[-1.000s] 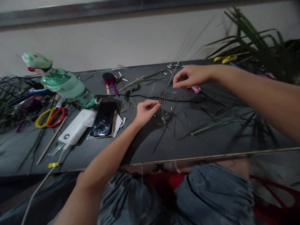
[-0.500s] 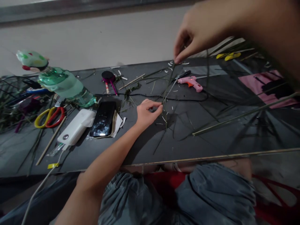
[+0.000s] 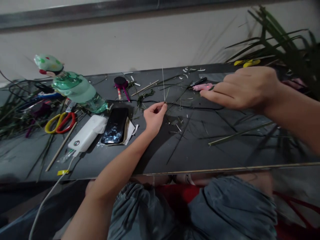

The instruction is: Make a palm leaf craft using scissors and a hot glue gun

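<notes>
My left hand [image 3: 155, 116] is closed in a pinch above the middle of the table. From its fingertips a thin pale stick [image 3: 164, 85] points upward, with a bit of dark green leaf at its base. My right hand [image 3: 243, 88] is off to the right, its fingers closed and knuckles up. A narrow green leaf strip [image 3: 212, 88] shows between its thumb and forefinger, and a thin dark line runs from there toward my left hand. Behind the right fingers lies a pink glue gun [image 3: 203, 87], partly covered by the hand.
A green bottle [image 3: 77, 88], scissors [image 3: 66, 122], a white power bank [image 3: 86, 135] and a black phone [image 3: 115, 125] lie on the left. Long leaves [image 3: 282, 40] rise at the right. Leaf scraps, paper bits and a black cable [image 3: 195, 107] are scattered across the table [image 3: 190, 153].
My right hand has moved down and to the right, over the glue gun's handle. The pale stick in my left hand now stands nearly upright instead of leaning right.
</notes>
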Motion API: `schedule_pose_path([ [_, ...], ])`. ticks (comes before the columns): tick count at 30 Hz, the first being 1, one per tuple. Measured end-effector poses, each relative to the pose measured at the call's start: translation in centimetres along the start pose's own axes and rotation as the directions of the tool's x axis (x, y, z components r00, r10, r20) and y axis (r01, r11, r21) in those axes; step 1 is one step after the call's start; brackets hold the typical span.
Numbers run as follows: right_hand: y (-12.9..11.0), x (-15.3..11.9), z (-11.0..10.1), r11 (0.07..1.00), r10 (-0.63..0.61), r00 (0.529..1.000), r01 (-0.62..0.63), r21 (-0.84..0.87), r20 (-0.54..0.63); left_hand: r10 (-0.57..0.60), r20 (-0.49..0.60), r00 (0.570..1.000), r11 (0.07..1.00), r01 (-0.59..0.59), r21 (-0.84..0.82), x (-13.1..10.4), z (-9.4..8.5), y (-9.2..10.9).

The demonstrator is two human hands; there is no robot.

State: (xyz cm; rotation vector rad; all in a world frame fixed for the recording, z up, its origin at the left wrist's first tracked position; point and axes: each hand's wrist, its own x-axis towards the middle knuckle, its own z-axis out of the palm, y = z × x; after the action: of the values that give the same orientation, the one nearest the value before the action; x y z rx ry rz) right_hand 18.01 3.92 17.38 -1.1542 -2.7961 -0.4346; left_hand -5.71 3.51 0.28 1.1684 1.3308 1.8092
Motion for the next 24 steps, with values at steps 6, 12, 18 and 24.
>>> schedule_pose_path([
  [6,2.5,-0.4,0.9,0.999,-0.033,0.999,0.033,0.008,-0.004,0.010,0.000,1.000,1.000,-0.010,-0.017,0.0,0.0,0.3],
  [12,2.1,-1.2,2.5,0.999,-0.028,0.999,0.027,0.030,0.019,0.054,-0.109,0.993,0.998,-0.052,0.021,0.2,-0.2,0.5],
  [18,3.2,-1.2,3.3,0.949,-0.077,0.995,0.055,-0.311,-0.059,0.040,-0.057,0.998,0.998,-0.036,0.056,0.3,-0.1,0.5],
  [24,4.8,0.2,2.0,0.837,-0.263,0.963,0.201,-0.508,-0.053,0.156,0.021,0.987,0.962,-0.157,0.222,0.0,-0.4,0.8],
])
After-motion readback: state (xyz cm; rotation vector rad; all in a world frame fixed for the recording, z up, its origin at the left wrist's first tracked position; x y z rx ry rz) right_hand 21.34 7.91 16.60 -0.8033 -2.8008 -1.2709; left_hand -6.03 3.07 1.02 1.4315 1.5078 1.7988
